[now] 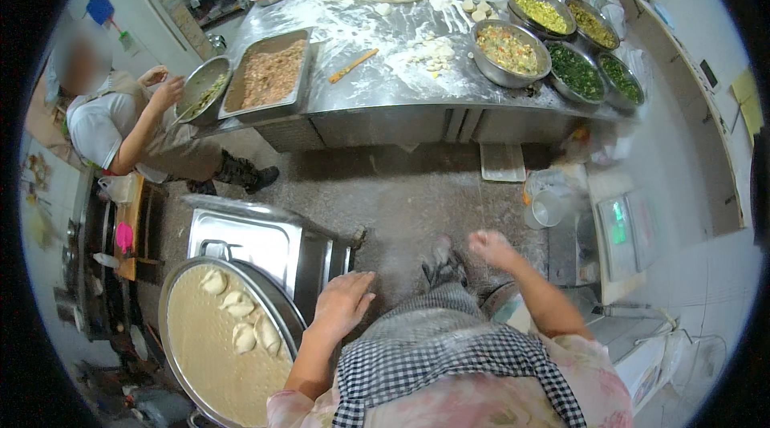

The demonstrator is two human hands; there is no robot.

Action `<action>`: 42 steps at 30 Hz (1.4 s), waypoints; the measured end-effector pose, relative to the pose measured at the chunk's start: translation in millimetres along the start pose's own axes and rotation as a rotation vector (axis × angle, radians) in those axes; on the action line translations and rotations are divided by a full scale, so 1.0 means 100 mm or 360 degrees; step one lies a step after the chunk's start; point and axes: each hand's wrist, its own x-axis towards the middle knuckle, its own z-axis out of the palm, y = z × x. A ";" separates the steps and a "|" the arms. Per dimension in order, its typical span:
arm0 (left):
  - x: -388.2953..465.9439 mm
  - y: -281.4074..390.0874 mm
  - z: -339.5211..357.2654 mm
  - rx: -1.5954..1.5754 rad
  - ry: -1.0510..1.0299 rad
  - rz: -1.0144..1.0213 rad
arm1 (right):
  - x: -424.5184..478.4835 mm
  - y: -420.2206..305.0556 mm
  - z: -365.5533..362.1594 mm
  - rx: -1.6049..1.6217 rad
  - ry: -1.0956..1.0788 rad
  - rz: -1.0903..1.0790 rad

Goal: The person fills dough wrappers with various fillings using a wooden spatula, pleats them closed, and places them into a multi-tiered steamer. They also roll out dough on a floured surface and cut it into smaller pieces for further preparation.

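My left hand (344, 303) is empty, its fingers extended, just right of a large round metal steamer (198, 362) lined with a pale cloth. Several folded, filled dough pieces (243, 338) lie on that lining. My right hand (492, 248) hangs over the floor to the right of my shoe, its fingers curled; whether it holds something small I cannot tell. Ahead is a floured steel worktable (361, 94) bearing a wooden-handled tool (354, 66), small pieces of dough (438, 54), a tray of minced filling (274, 76) and a bowl of mixed vegetable filling (507, 50).
A co-worker (114, 121) sits at the left, both hands near a metal bowl (204, 88). A steel cabinet (246, 241) stands beside the steamer. Bowls of chopped greens (576, 73) crowd the table's right end. A digital scale (618, 235) is at the right; a plastic jug (543, 209) stands nearby.
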 end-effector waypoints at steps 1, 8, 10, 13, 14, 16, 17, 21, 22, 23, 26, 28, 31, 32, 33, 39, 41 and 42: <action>0.13 -0.01 0.00 0.0018 0.0014 -0.0036 | 0.26 0.07 -0.12 -0.0018 0.0230 -0.0114; 1.14 -0.10 -0.17 0.0021 -0.0045 -0.0439 | 2.30 -0.27 -1.42 0.0284 0.0621 -0.0377; 1.38 -0.14 -0.22 0.0030 -0.0006 -0.0491 | 2.78 -0.40 -1.72 0.0079 0.0764 -0.0376; 1.64 -0.24 -0.25 0.0018 0.0042 -0.0548 | 3.29 -0.63 -1.99 0.0209 0.0798 -0.0224; 1.74 -0.28 -0.28 0.0000 -0.0014 -0.0577 | 3.42 -0.66 -2.03 0.0096 0.0831 -0.0189; 1.90 -0.43 -0.28 -0.0033 -0.0064 -0.0592 | 3.65 -0.76 -2.09 -0.0120 0.0898 -0.0129; 1.98 -0.53 -0.30 -0.0049 -0.0094 -0.0590 | 3.74 -0.76 -2.08 -0.0253 0.0962 -0.0156; 2.54 -1.03 -0.45 -0.0072 -0.0241 -0.0466 | 4.06 -0.58 -1.95 -0.0572 0.1150 -0.0127; 2.71 -1.20 -0.49 -0.0055 -0.0244 -0.0383 | 4.11 -0.58 -1.97 -0.0593 0.1179 -0.0100; 2.88 -1.35 -0.54 -0.0039 -0.0248 -0.0298 | 4.14 -0.57 -1.97 -0.0568 0.1145 -0.0008; 3.36 -1.63 -0.75 0.0006 -0.0301 -0.0197 | 4.00 -0.74 -1.94 -0.0578 0.1024 0.0082; 3.58 -1.84 -0.83 0.0044 -0.0276 -0.0076 | 3.87 -0.95 -1.91 -0.0633 0.0969 -0.0065; 3.96 -2.11 -0.91 0.0022 -0.0335 0.0172 | 3.93 -1.18 -1.74 -0.0657 0.0920 -0.0086; 4.04 -2.13 -0.94 0.0010 -0.0356 0.0192 | 3.97 -1.16 -1.67 -0.0673 0.0893 -0.0103; 4.13 -2.14 -0.95 -0.0004 -0.0375 0.0203 | 4.02 -1.09 -1.59 -0.0686 0.0885 -0.0115; 4.53 -2.26 -0.86 -0.0119 -0.0253 0.0143 | 3.91 -1.25 -1.92 -0.0683 0.0915 -0.0270; 4.55 -2.24 -0.82 -0.0169 -0.0131 0.0119 | 3.70 -1.40 -2.24 -0.0829 0.1114 -0.0450; 4.58 -2.27 -0.77 -0.0165 -0.0170 0.0150 | 3.58 -1.43 -2.48 -0.0950 0.1259 -0.0596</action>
